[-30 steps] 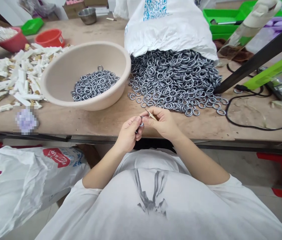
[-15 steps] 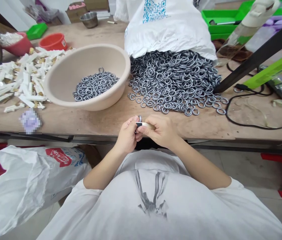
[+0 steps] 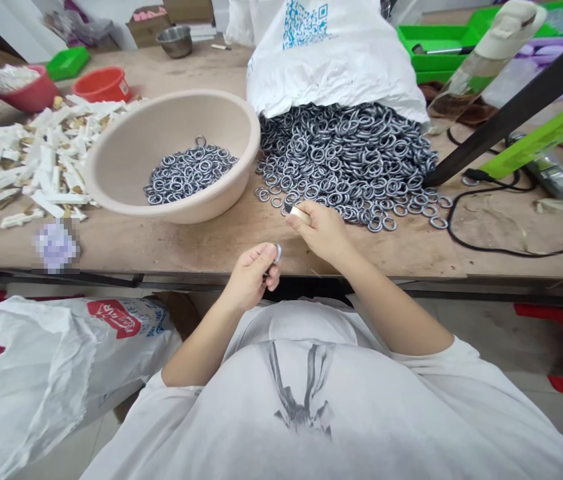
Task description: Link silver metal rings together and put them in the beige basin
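Note:
At the table's front edge, my left hand point(image 3: 254, 273) is closed in a pinch on one grey ring point(image 3: 278, 253). To its upper right, my right hand point(image 3: 325, 231) grips a short tool with a pale body and a dark tip point(image 3: 299, 213). The dark tip points left, by the near edge of a large heap of grey rings point(image 3: 346, 167). The heap spills out of a white woven sack point(image 3: 331, 83) lying on its side. Left of it, a beige basin point(image 3: 116, 140) holds many similar rings point(image 3: 186, 175). My two hands are apart.
White strips point(image 3: 44, 160) lie piled left of the basin, with a red bowl point(image 3: 101, 85) behind them. On the right are a slanted black bar point(image 3: 506, 117), a lime-green bar point(image 3: 546, 137), a black cable point(image 3: 491, 250) and a clear bottle point(image 3: 466, 80). A white sack point(image 3: 51, 360) stands below the table.
My right hand has moved up and away from my left hand, towards the ring heap, carrying the pale tool. My left hand stays near the edge, still pinching the ring.

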The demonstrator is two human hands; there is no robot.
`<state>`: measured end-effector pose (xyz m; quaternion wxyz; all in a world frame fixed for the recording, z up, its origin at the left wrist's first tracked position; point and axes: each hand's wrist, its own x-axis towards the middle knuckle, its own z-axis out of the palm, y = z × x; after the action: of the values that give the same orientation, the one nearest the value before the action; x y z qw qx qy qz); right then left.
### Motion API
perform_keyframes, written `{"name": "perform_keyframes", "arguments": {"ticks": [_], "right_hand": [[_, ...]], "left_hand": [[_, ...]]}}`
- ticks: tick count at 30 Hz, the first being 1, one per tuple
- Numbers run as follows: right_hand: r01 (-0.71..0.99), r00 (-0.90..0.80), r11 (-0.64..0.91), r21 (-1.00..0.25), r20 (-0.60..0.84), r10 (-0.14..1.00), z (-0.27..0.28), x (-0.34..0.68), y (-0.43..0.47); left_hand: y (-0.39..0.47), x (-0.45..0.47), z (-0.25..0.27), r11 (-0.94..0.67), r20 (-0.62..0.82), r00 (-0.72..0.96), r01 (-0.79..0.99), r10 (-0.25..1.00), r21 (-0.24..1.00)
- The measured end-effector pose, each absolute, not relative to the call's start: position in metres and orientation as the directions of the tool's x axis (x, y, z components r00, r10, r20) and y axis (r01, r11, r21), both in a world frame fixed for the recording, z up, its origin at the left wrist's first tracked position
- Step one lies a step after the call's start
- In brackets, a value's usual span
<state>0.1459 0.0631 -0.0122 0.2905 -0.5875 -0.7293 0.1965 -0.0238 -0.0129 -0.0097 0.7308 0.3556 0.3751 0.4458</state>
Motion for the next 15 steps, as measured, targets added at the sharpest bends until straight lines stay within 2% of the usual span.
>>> {"name": "perform_keyframes", "arguments": {"ticks": [4, 7, 10, 12, 14, 15], "right_hand": [[0.941, -0.197, 0.210, -0.266, 0.076, 0.978, -0.006, 0.127, 0.082], [0.963, -0.238, 0.234, -0.133, -0.016, 0.971, -0.005, 0.116, 0.093], [0.960, -0.261, 0.257, -0.114, -0.028, 0.965, -0.008, 0.116, 0.097], [0.957, -0.252, 0.247, -0.153, -0.010, 0.968, -0.010, 0.121, 0.093], [0.918, -0.269, 0.266, -0.296, 0.031, 0.963, -0.009, 0.130, 0.084], [0.862, -0.291, 0.287, -0.419, 0.056, 0.955, -0.008, 0.134, 0.077]], "left_hand": [[-0.007, -0.032, -0.008, 0.320, -0.244, 0.228, -0.416, 0.943, 0.851], [-0.003, -0.037, -0.008, 0.345, -0.289, 0.191, -0.455, 0.938, 0.821], [0.000, -0.041, -0.007, 0.382, -0.348, 0.166, -0.504, 0.923, 0.775], [0.002, -0.042, -0.007, 0.404, -0.379, 0.161, -0.527, 0.911, 0.748], [0.003, -0.040, -0.008, 0.414, -0.391, 0.161, -0.532, 0.906, 0.739], [0.004, -0.039, -0.009, 0.417, -0.392, 0.166, -0.530, 0.905, 0.738]]}}
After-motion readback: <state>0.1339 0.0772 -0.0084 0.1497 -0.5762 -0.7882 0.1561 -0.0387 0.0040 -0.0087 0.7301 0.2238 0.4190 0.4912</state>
